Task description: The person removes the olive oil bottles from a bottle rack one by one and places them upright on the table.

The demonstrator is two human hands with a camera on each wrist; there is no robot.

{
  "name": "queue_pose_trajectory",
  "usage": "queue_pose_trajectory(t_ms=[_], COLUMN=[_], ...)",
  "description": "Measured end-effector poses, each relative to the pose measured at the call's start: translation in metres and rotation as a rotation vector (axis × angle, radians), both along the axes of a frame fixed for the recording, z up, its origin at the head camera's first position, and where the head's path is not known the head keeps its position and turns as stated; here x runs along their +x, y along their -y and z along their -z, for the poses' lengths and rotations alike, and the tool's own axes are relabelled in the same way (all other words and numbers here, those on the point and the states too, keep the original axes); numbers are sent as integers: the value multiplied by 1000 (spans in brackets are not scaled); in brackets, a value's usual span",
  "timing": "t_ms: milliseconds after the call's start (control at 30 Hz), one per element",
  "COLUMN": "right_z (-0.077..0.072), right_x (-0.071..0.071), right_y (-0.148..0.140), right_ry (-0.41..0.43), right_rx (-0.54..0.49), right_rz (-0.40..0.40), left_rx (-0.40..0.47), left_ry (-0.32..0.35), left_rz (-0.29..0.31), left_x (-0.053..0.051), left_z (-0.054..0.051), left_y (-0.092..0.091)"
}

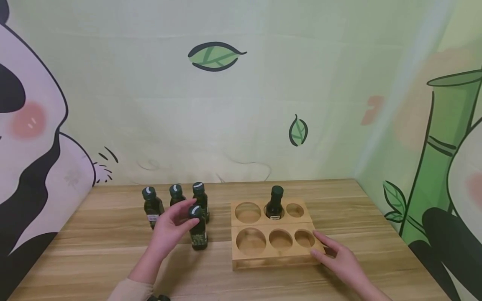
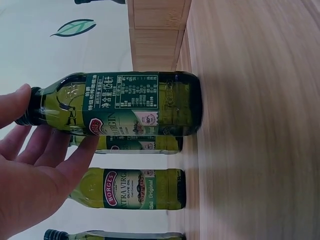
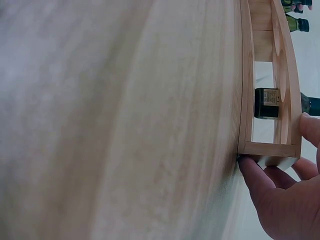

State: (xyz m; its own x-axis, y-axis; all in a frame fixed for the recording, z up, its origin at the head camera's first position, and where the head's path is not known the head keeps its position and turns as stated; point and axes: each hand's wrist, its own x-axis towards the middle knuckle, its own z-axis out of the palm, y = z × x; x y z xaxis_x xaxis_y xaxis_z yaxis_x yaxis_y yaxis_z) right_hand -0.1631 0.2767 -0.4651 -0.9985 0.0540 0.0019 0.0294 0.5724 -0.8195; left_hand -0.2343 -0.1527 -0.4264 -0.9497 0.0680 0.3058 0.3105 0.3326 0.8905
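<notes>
My left hand (image 1: 169, 230) pinches a small green olive oil bottle (image 1: 198, 239) by its capped neck, thumb on one side and fingers on the other. In the left wrist view its green label faces the camera; whether its base touches the table I cannot tell. My right hand (image 1: 343, 264) grips the right end of a wooden bottle rack (image 1: 241, 264) with round holes in two rows. A dark bottle (image 1: 276, 200) stands in the back row's middle hole. Through the rack's open front, the right wrist view shows that bottle's lower end (image 3: 267, 103).
Behind my left hand stand more olive oil bottles (image 1: 152, 209), partly hidden by it and by the held bottle. A dark object (image 1: 160, 298) shows at the bottom edge. The wood-grain table (image 1: 361, 217) ends at a printed backdrop (image 1: 244, 125).
</notes>
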Motion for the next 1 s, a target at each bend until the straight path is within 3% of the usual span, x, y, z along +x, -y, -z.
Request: queue_pose_trajectory(t_ms=[267,500,1000], right_z=[-1,0,0], right_x=[0,0,0], right_y=[0,0,-1], right_ry=[8,3,6], right_rx=[9,-9,-21], right_rz=[-9,-15,-6], left_rx=[-37,-13,-104], left_ry=[-8,-41,-77], left_rz=[17,27,-77], left_x=[1,8,21], left_z=[-1,-7,-20], left_y=[4,12,13])
